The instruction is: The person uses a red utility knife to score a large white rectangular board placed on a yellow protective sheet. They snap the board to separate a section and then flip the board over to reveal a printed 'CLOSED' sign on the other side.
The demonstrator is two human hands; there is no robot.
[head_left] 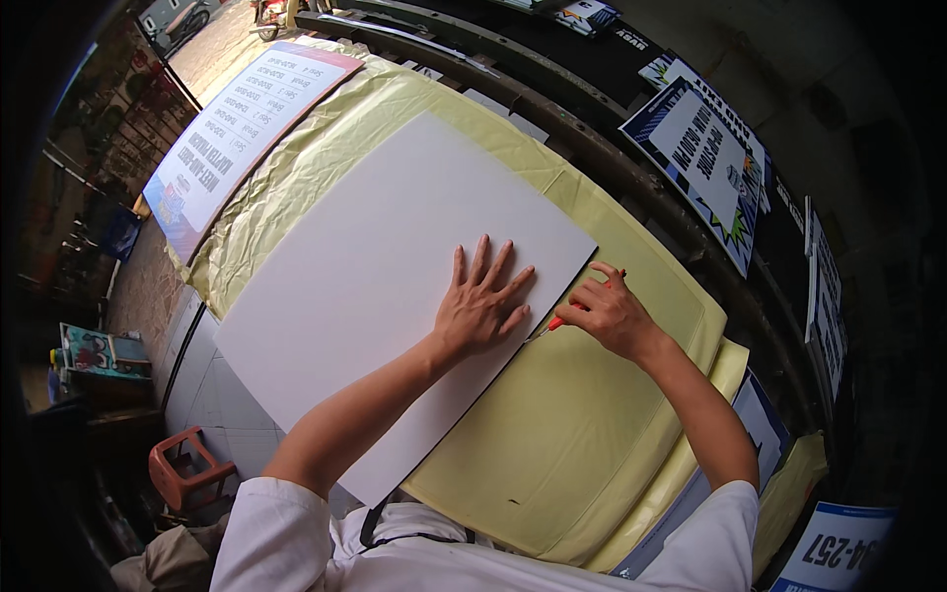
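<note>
A large white board [365,227] lies at a slant across the yellow-covered work surface [552,434]. My left hand [478,301] presses flat on the board near its right edge, fingers spread. In my right hand [607,311] is a red-handled cutter [558,323], its thin tip pointing left at the board's right edge. Part of the cutter's handle is hidden by my curled fingers. The yellow sheeting is wrinkled at the far left and smoother to the right of the board.
A printed sign board [247,138] rests at the far left of the work surface. More printed boards [695,163] lie on dark rails to the right. A red plastic stool [189,468] stands on the floor at lower left. A motorcycle [271,15] shows at the top.
</note>
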